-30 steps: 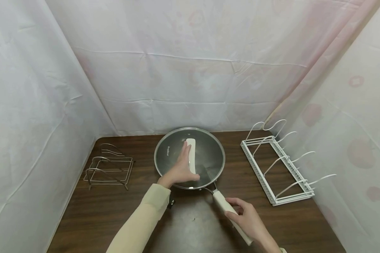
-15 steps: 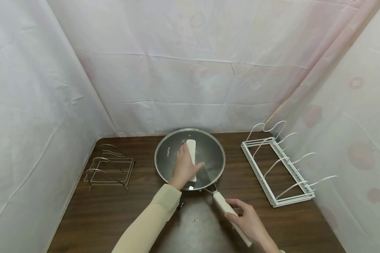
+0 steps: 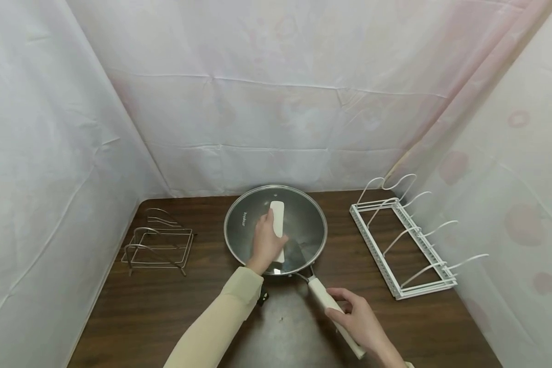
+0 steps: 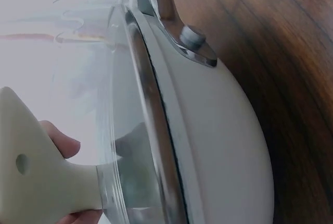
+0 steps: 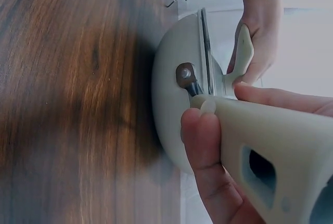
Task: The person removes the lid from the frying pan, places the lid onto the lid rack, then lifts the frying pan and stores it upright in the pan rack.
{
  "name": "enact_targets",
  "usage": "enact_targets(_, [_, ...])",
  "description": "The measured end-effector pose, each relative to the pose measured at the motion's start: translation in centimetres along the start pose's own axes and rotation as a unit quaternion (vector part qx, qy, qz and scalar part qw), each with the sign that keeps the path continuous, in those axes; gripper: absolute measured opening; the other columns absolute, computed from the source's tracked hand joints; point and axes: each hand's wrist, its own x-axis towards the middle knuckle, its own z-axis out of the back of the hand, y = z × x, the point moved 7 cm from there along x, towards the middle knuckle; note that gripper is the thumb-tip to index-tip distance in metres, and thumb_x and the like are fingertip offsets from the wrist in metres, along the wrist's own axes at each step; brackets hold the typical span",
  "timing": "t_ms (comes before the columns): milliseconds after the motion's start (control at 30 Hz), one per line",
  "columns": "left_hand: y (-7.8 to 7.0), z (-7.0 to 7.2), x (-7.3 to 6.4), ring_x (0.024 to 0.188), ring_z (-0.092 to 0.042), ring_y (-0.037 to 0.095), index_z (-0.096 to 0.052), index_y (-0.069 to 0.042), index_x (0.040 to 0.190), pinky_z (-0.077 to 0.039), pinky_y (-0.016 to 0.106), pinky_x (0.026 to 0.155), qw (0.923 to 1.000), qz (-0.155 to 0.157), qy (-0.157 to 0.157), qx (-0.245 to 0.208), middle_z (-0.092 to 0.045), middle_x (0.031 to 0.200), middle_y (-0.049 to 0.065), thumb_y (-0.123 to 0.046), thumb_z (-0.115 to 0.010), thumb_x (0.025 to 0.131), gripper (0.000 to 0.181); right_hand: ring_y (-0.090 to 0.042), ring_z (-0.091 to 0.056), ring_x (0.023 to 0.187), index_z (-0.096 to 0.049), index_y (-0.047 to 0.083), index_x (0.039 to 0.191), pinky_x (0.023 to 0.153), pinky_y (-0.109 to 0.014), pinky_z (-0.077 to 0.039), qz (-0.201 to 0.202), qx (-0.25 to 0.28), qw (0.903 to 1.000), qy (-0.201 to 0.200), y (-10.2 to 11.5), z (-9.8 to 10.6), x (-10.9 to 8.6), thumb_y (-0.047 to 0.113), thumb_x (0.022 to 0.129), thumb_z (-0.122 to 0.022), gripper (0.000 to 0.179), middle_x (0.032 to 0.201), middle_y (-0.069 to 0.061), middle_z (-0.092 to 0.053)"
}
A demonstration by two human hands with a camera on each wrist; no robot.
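Observation:
A wok (image 5: 171,78) with a pale outside stands on the wooden table, covered by a see-through glass lid (image 3: 303,220) with a metal rim. My left hand (image 3: 265,243) grips the lid's long cream handle (image 3: 278,210) from the left side. In the left wrist view, fingertips (image 4: 62,140) show behind this lid handle. The lid's rim lies along the wok's edge. My right hand (image 3: 356,319) holds the wok's cream long handle (image 3: 319,292), which points toward the front right. In the right wrist view, thumb and fingers lie on opposite sides of that handle.
A small wire rack (image 3: 158,250) stands on the left of the table (image 3: 133,312). To the right lies a larger white rack (image 3: 379,250) with several upright curved dividers. Pale curtains (image 3: 276,117) hang close behind and along both sides.
My left hand has moved from a spread pose at the lid handle's near end to a closer grip round its middle. The right hand, wok and lid have stayed in place.

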Motion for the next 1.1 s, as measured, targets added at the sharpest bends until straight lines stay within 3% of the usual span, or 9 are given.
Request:
enact_targets(267, [0.2,0.9,0.2,0.112,-0.065,0.045,-0.050,0.006,0.146,-0.057,0.052,0.096,0.9994,-0.032,-0.007,-0.006,-0.064,0.130,0.028,-0.005,-0.089,0.064,0.091,-0.007,-0.068,0.077,-0.064,0.003,0.135,0.061,-0.026,-0.058,0.016,-0.016,0.9996,0.018,0.3,0.5,0.4,0.018,0.090,-0.079,0.049,0.119,-0.022,-0.071])
enact_targets(600, [0.8,1.9,0.9,0.115,-0.065,0.043,-0.052,0.003,0.148,-0.058,0.049,0.097,0.9992,-0.011,0.014,-0.036,-0.065,0.135,0.025,-0.005,-0.089,0.065,0.091,-0.004,-0.068,0.078,-0.066,0.004,0.133,0.063,-0.023,-0.056,0.040,-0.066,0.9969,0.016,0.5,2.3,1.5,0.021,0.090,-0.080,0.048,0.115,-0.019,-0.074])
enact_targets(900, [1.3,4.9,0.9,0.113,-0.071,0.033,-0.053,-0.006,0.149,-0.064,0.040,0.085,0.9948,0.009,-0.017,-0.100,-0.065,0.142,0.015,-0.012,-0.083,0.072,0.083,-0.007,-0.070,0.082,-0.069,0.005,0.129,0.063,-0.021,-0.055,0.068,-0.101,0.9926,0.001,1.0,3.2,1.9,0.018,0.088,-0.081,0.045,0.116,-0.017,-0.075])
enact_targets(1100, [1.9,7.0,0.3,0.108,-0.072,0.031,-0.054,-0.011,0.150,-0.065,0.042,0.081,0.9907,0.016,-0.028,-0.132,-0.064,0.143,0.014,-0.017,-0.080,0.077,0.078,-0.012,-0.070,0.085,-0.071,0.009,0.128,0.065,-0.020,-0.053,0.049,-0.139,0.9889,-0.016,1.0,3.8,2.2,0.016,0.088,-0.082,0.042,0.112,-0.011,-0.077])
